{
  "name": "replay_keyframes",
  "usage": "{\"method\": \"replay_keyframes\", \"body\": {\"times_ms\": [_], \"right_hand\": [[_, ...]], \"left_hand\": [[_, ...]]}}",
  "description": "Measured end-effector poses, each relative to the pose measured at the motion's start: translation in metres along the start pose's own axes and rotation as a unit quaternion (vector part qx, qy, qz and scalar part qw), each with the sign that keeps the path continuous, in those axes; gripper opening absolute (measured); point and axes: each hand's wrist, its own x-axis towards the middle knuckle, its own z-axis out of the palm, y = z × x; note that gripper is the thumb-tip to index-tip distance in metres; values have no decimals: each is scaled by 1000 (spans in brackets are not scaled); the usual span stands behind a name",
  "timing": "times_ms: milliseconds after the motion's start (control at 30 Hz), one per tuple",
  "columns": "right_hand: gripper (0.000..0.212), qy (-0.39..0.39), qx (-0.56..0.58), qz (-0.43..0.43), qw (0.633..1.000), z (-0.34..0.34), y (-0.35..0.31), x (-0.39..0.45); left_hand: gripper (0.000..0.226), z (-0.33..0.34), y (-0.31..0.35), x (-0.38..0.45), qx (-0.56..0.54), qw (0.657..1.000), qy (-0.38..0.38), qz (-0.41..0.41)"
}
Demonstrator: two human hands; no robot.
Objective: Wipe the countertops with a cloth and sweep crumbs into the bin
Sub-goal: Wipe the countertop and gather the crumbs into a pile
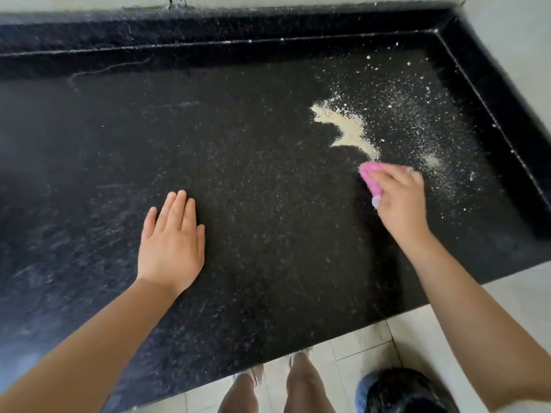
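We look down from head height onto a black speckled stone tabletop (253,180) with a raised black edge along the back and right side. Our left hand (171,239) lies flat on the stone, fingers straight and together, holding nothing. Our right hand (399,198) has its fingers curled round a bunched pink cloth (369,178), pressing it onto the stone at the near end of a pale beige heap of crumbs (348,129). Finer white specks (417,93) are scattered from the heap toward the back right corner.

The cloth looks soft, light and limp, so we judge it works best wadded into the palm as it is now, with a broad pad of fabric left under the fingers to push with. The crumbs look dry, loose and very light; a fast stroke would likely scatter them, while a slow drag toward the front edge should keep them together. The stone seems hard and smooth, so the cloth should slide easily.

On the pale tiled floor below, a dark round bin with a blue rim (402,391) sits at the lower right, beside our feet (298,356).
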Motion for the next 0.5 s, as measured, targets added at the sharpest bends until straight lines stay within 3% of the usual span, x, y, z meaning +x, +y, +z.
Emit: {"method": "replay_keyframes", "body": {"times_ms": [67, 133, 267, 367, 500], "right_hand": [[38, 33, 17, -12, 999, -6, -8, 7], [34, 39, 50, -77, 995, -12, -26, -7], [43, -97, 89, -177, 975, -16, -62, -80], [47, -124, 63, -216, 966, -19, -58, -107], [52, -111, 83, -142, 980, -5, 6, -65]], "left_hand": [[46, 0, 7, 0, -5, 1000, 7, -8], [45, 3, 21, 0, -6, 1000, 23, 13], [50, 9, 64, 5, -16, 996, 19, 85], [48, 17, 96, 11, -17, 992, 28, 120], [44, 25, 119, 18, -8, 991, 35, 133]]}}
